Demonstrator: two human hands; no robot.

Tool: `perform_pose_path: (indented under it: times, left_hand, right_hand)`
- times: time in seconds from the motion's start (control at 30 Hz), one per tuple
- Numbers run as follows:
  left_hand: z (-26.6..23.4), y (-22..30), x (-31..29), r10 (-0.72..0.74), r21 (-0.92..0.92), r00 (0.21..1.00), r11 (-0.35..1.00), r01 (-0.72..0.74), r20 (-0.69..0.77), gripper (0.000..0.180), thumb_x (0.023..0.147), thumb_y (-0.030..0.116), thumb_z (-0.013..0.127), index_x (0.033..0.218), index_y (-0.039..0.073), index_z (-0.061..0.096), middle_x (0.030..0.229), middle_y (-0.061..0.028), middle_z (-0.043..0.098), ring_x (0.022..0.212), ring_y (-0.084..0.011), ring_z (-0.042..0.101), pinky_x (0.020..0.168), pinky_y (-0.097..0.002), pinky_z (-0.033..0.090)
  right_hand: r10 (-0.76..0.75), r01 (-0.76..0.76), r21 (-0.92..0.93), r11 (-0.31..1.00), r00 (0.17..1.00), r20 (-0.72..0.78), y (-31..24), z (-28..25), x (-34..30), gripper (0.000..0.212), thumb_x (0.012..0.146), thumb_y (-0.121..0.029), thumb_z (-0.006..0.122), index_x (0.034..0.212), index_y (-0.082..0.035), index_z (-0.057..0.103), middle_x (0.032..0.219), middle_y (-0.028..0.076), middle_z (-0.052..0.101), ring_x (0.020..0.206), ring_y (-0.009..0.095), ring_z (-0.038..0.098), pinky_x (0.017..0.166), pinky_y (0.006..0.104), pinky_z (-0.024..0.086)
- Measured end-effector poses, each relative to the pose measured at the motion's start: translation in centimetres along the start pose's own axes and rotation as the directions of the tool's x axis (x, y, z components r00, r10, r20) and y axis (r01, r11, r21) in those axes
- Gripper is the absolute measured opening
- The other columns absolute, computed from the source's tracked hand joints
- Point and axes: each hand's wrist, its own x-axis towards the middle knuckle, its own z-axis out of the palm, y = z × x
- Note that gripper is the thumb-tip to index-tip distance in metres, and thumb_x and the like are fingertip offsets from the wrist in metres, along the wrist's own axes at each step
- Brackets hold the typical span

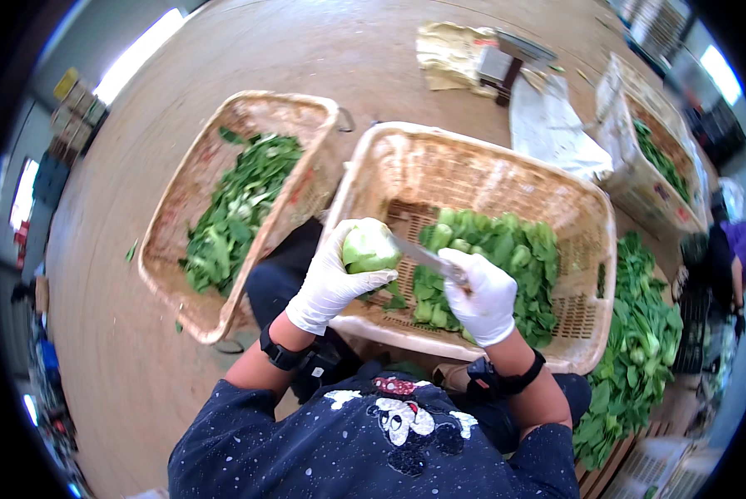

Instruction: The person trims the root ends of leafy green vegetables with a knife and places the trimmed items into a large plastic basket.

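My left hand, in a white glove, is closed around a bok choy with its pale green base turned up. A knife is gripped in my gloved right hand. Its blade points left, and its tip is close to or touching the bok choy's base; I cannot tell which. Beneath both hands stands a big tan plastic basket, stained brown inside. Several bok choy lie in its middle and right part, some with their pale stems up.
Loose green leaves fill part of a second tan basket at left. A heap of bok choy lies at right, below another crate. Sacks lie beyond on the floor. Another person is at the far right.
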Motion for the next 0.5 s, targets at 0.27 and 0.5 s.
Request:
perform_pose_path:
  times: [0.27, 0.5]
  left_hand:
    - [-7.9, 0.5, -7.5, 0.236, 0.363, 0.889, 0.928, -0.086, -0.393, 0.055, 0.071, 0.017, 0.085, 0.115, 0.005, 0.052, 0.105, -0.0039, 0.062, 0.095, -0.0111, 0.059, 0.083, -0.0276, 0.049]
    - [-13.9, 4.2, -13.6, -0.318, 0.133, 0.829, 0.898, 0.418, -0.460, 0.051, 0.072, 0.012, 0.083, 0.117, 0.004, 0.060, 0.106, -0.0016, 0.065, 0.095, -0.0084, 0.059, 0.086, -0.0264, 0.049]
  right_hand:
    - [-0.217, 0.138, 0.388, 0.911, 0.962, 0.167, -10.8, 9.4, 7.3, 0.034, 0.076, -0.026, 0.074, 0.105, -0.012, 0.063, 0.081, 0.006, 0.064, 0.070, 0.025, 0.065, 0.061, 0.0359, 0.052]
    - [-0.652, 0.319, 0.580, 0.750, 0.500, 0.569, -13.6, 15.9, 13.8, 0.039, 0.078, -0.040, 0.071, 0.106, -0.013, 0.064, 0.077, 0.011, 0.066, 0.073, 0.032, 0.066, 0.067, 0.0404, 0.052]
